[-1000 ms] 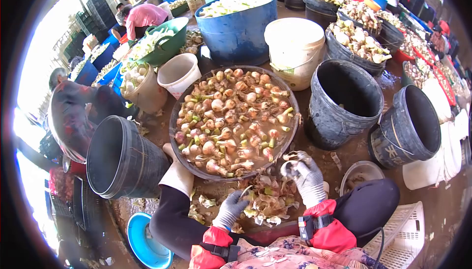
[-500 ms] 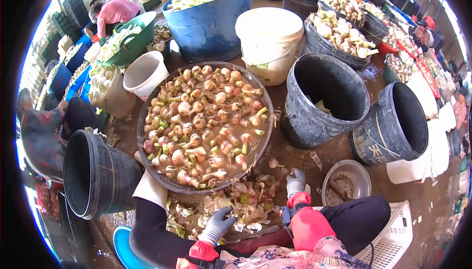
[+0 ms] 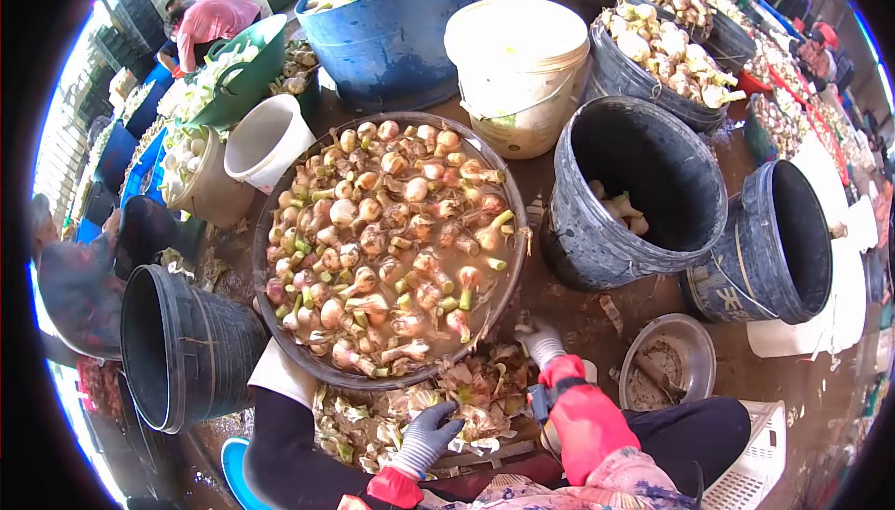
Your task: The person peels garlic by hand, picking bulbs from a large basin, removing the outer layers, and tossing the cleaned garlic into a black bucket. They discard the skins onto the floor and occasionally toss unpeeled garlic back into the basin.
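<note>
A wide round tub [image 3: 518, 221] holds many bulbs [image 3: 369, 241] with cut stems in muddy water. My left hand [image 3: 427, 437], in a grey glove, is above the pile of peeled skins [image 3: 359, 417] in front of the tub, its fingers apart and nothing in them. Just right of the tub's near rim is my right hand [image 3: 541, 342], also gloved, reaching toward the ground; its fingertips are blurred and what they touch is too small to make out. A few bulbs [image 3: 623, 213] lie inside the black bucket [image 3: 583, 230].
A metal bowl [image 3: 695, 389] sits right of my right hand. A second black bucket [image 3: 727, 263] leans at the right, another [image 3: 210, 347] at the left. White buckets [image 3: 522, 109] and a blue tub [image 3: 392, 58] stand behind. A person in pink [image 3: 219, 20] bends at the back left.
My right hand has moved forward and left, toward the tub's near rim. My left hand has shifted slightly down. More bulbs show in the black bucket, and the view has tilted a little.
</note>
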`<act>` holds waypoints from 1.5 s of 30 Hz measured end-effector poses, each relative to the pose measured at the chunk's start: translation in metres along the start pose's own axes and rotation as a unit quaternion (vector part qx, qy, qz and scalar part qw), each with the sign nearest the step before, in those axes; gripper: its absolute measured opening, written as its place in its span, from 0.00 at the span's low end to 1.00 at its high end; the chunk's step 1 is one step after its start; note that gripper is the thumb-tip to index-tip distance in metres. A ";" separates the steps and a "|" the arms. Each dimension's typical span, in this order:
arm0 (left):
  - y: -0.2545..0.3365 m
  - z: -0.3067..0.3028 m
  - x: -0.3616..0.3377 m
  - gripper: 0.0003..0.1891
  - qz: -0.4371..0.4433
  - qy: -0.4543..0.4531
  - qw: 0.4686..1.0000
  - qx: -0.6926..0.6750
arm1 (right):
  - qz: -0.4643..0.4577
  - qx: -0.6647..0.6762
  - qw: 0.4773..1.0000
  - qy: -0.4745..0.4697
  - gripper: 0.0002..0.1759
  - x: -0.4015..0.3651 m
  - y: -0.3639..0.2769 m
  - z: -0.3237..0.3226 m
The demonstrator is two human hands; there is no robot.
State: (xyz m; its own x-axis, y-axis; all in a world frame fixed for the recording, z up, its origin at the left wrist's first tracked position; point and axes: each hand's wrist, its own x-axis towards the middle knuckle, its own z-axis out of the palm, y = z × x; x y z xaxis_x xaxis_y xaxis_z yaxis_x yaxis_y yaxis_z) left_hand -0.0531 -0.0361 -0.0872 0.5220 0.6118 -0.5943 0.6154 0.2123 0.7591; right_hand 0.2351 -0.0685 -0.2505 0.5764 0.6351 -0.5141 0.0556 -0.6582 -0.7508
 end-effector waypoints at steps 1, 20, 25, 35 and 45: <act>0.001 0.003 -0.001 0.25 0.022 0.015 0.999 -0.037 | -0.003 -0.001 1.000 0.001 0.16 -0.019 -0.016 -0.007; 0.025 -0.024 -0.071 0.16 0.121 0.007 0.843 -0.524 | -0.207 0.121 0.968 -0.080 0.10 -0.254 -0.161 0.020; 0.001 -0.029 -0.076 0.18 0.023 -0.075 0.804 -0.589 | -0.187 0.219 0.950 -0.124 0.17 -0.260 -0.163 0.022; -0.017 -0.028 -0.074 0.21 0.035 -0.039 0.916 -0.398 | -0.265 0.003 0.964 -0.013 0.13 -0.231 -0.138 0.046; -0.002 -0.035 -0.089 0.22 -0.018 -0.207 0.773 -0.599 | -0.234 0.142 0.954 -0.123 0.15 -0.250 -0.158 0.044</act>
State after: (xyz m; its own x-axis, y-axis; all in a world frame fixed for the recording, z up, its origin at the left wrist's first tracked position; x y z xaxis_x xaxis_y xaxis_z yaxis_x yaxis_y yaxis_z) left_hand -0.1213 -0.0644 -0.0272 0.8139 0.3463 -0.4665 -0.2260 0.9284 0.2949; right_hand 0.0468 -0.1054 -0.0213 0.3322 0.9311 -0.1506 0.0173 -0.1657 -0.9860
